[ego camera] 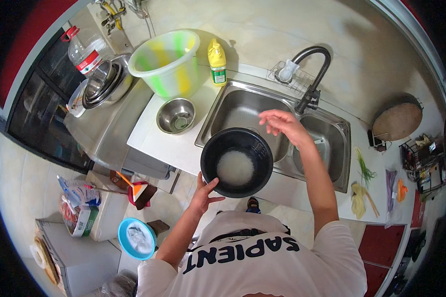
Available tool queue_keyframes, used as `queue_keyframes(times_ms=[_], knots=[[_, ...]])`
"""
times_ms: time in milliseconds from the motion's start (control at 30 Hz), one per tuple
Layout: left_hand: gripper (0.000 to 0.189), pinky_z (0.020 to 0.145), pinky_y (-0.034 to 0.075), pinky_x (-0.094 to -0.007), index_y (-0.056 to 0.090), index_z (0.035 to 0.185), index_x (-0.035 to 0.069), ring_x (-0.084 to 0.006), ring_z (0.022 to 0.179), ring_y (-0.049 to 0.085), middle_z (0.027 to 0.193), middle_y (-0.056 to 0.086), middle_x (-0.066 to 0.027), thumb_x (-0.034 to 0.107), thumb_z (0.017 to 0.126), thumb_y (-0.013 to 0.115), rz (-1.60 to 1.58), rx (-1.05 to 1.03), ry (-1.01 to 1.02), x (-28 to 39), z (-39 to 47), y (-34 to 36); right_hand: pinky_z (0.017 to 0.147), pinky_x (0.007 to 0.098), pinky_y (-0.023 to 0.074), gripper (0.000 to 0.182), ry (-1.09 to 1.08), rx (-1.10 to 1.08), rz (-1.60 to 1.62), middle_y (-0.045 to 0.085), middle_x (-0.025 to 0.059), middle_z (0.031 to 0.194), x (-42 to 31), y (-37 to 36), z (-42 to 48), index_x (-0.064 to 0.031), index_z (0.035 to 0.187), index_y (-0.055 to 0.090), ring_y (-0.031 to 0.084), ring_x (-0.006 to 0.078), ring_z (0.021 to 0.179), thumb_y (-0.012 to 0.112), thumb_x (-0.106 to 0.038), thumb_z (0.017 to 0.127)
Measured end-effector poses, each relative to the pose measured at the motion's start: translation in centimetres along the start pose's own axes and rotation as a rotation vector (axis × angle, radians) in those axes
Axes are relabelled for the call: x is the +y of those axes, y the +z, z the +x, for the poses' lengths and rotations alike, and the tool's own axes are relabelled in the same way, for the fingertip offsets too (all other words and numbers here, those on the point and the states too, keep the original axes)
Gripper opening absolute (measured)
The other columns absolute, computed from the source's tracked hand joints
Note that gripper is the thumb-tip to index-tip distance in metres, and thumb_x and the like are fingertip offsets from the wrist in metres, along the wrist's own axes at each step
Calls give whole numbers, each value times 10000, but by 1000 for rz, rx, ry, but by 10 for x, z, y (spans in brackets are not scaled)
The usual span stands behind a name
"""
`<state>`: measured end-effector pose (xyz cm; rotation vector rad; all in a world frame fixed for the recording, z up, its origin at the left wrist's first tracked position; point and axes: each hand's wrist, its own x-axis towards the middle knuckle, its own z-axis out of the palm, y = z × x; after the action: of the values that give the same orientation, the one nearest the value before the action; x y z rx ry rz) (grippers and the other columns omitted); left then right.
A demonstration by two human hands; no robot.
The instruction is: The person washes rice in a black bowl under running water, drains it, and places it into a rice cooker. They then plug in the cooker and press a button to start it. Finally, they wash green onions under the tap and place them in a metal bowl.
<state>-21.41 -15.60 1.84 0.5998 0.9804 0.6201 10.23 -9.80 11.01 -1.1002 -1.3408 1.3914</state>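
Observation:
My left hand (205, 193) grips the near left rim of a black rice cooker inner pot (258, 169). White rice (235, 168) in what looks like a little water lies at the bottom of the pot. Held over the counter's front edge, the pot overlaps the near side of a stainless steel double sink (232, 107). My right hand (280, 124) hovers over the larger basin, apart from the pot, with its fingers slightly spread and nothing in them. Behind it, a dark curved faucet (321, 70) rises from the sink's back rim.
Left of the sink stand a small steel bowl (175, 116), a striped plastic tub (167, 70) and a yellow detergent bottle (217, 63). Scallions (364, 169) and a yellowish cloth or glove (358, 202) lie to the right. A blue basin (120, 237) sits low at left.

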Motion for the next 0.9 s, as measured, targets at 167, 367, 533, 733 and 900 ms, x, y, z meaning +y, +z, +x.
queue_keyframes(times_ms=[167, 367, 533, 733, 900], knots=[[631, 737, 484, -523, 259, 1248, 199, -297, 1085, 431, 1218, 394, -98, 302, 745, 626, 49, 49, -37, -6, 9, 7, 641, 319, 463, 260, 39, 412, -1128, 606, 123, 880, 101, -28, -50, -76, 1004, 581, 596, 198, 730, 564, -214, 785], [507, 713, 518, -433, 401, 1192, 76, -242, 1007, 518, 1124, 503, -117, 287, 768, 581, 56, 0, -137, -12, 17, 4, 634, 305, 463, 184, 55, 699, -725, 619, 119, 848, 118, -40, -134, -89, 934, 614, 597, 226, 695, 557, -146, 768], [460, 701, 516, -448, 421, 1169, 77, -262, 957, 547, 1086, 532, -95, 216, 754, 565, 67, -23, -170, -12, 26, 0, 624, 328, 465, 134, 140, 1178, -799, 617, 118, 802, 143, -98, -237, -72, 852, 622, 595, 254, 680, 565, -132, 746], [476, 777, 470, -522, 429, 1158, 83, -315, 1043, 484, 1143, 484, -133, 182, 708, 550, 52, -1, -142, -17, 33, -7, 766, 367, 429, 354, 651, 1621, -1304, 531, 121, 1071, 188, -165, -378, -95, 1045, 521, 510, 309, 956, 578, -203, 714], [486, 781, 465, -507, 418, 1170, 93, -312, 1044, 483, 1151, 481, -129, 174, 708, 545, 45, 24, -155, -16, 28, -6, 803, 461, 398, 630, 1220, 1484, -1149, 514, 95, 1079, 181, -154, -399, -109, 1191, 364, 474, 297, 1018, 639, -307, 660]])
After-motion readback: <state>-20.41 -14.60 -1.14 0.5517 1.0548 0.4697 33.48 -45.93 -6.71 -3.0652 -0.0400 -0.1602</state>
